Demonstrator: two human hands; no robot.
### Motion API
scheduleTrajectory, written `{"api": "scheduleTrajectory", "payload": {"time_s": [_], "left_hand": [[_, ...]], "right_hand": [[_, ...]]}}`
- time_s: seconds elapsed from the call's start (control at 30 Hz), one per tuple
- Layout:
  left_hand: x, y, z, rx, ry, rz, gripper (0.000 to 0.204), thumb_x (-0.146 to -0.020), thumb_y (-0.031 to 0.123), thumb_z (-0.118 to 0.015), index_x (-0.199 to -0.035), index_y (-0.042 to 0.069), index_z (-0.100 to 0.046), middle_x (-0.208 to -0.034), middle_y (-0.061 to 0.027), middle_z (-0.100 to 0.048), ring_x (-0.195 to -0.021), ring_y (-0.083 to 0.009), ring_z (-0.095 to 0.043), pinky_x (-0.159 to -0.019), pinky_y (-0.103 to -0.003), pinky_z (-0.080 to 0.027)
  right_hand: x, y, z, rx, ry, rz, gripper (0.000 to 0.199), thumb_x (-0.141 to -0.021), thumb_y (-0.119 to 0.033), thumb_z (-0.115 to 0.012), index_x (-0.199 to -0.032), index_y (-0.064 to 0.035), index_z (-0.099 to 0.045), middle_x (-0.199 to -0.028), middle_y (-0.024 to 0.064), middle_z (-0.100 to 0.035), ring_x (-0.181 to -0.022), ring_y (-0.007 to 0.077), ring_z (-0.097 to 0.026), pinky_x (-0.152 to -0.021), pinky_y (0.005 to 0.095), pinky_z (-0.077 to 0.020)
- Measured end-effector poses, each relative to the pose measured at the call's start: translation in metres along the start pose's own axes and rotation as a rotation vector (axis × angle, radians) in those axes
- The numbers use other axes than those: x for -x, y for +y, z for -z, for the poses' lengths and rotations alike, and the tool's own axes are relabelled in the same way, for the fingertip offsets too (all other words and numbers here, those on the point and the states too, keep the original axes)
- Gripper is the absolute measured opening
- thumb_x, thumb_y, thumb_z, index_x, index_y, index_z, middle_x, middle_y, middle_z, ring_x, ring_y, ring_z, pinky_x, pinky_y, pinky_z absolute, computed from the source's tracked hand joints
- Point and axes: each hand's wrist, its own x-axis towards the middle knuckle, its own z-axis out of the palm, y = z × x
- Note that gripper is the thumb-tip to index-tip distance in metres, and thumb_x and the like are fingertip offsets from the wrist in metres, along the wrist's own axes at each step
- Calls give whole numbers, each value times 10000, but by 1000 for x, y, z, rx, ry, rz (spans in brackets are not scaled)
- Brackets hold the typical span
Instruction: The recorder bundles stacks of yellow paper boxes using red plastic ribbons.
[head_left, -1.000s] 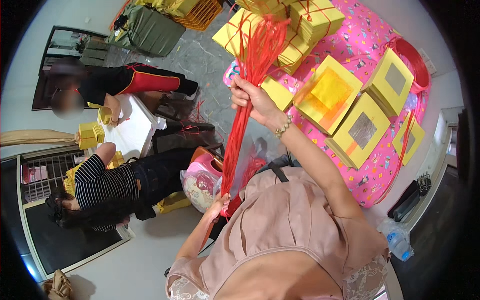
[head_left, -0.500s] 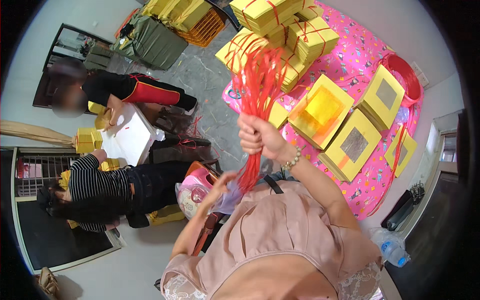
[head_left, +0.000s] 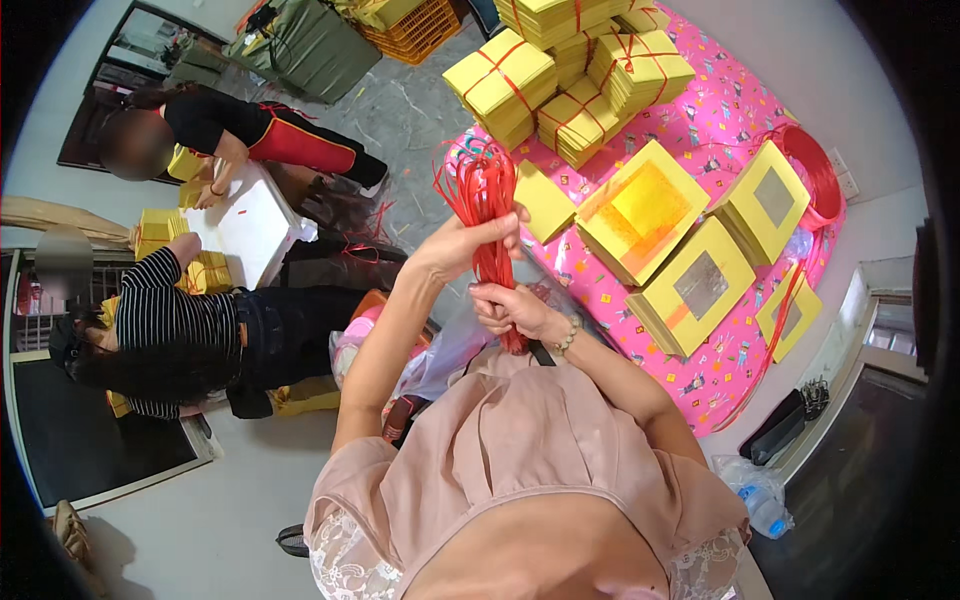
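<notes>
A bundle of thin red strings [head_left: 482, 190] stands upright in front of my chest, its looped ends fanning out at the top. My left hand [head_left: 462, 248] is closed around the bundle's upper part. Just below it, my right hand [head_left: 510, 308], with a beaded bracelet on the wrist, grips the lower part. Both hands hang over the near edge of a pink patterned table [head_left: 725, 130]. The bundle's bottom end is hidden behind my right hand and my top.
On the pink table lie stacks of yellow paper tied with red string [head_left: 560, 70], several open yellow boxes [head_left: 640, 210] and a red string coil [head_left: 815, 170]. To the left, two people [head_left: 190, 330] sit on the floor by a white board [head_left: 250, 225]. An orange crate [head_left: 415, 25] stands beyond.
My right hand came down from high on the bundle to its lower part. My left hand rose from below and now grips above the right. The bundle sits lower and nearer my chest.
</notes>
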Motion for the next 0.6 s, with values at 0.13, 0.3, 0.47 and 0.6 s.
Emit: {"api": "scheduleTrajectory", "payload": {"time_s": [0.13, 0.3, 0.47, 0.6], "left_hand": [[-4, -6, -2, 184, -30, -32, 206, -892, 250, -526, -969, 62, -495, -581, 58, -348, -473, -51, -327, -451, -204, -287], [5, -8, -9, 94, 109, -130, 153, -916, 221, -461, -939, 70, -475, -592, 76, -301, -473, -23, -240, -421, -189, -192], [12, -9, -16, 22, 72, -129, 155, -916, 223, -452, -933, 71, -479, -592, 74, -299, -475, -26, -229, -419, -201, -176], [8, -8, -23, -6, 70, -99, 132, -913, 219, -463, -930, 90, -481, -590, 78, -304, -475, -29, -242, -418, -206, -190]], "right_hand": [[0, 2, 10, 248, 145, 102, 274, -867, -324, -531, -818, -56, -498, -600, -32, -421, -504, 67, -401, -493, 209, -346], [20, -40, 8, 947, 484, 781, 548, -803, -269, -595, -1211, 16, -367, -1125, 153, -429, -1110, 259, -416, -957, 375, -323], [11, -115, 9, 1764, 1018, 1256, 348, -827, -190, -566, -1120, -13, -499, -1127, 157, -449, -1073, 307, -431, -887, 406, -362], [4, -141, 14, 1919, 846, 1224, 190, -838, -160, -548, -963, -25, -597, -996, 121, -533, -1006, 292, -474, -854, 383, -377]]}}
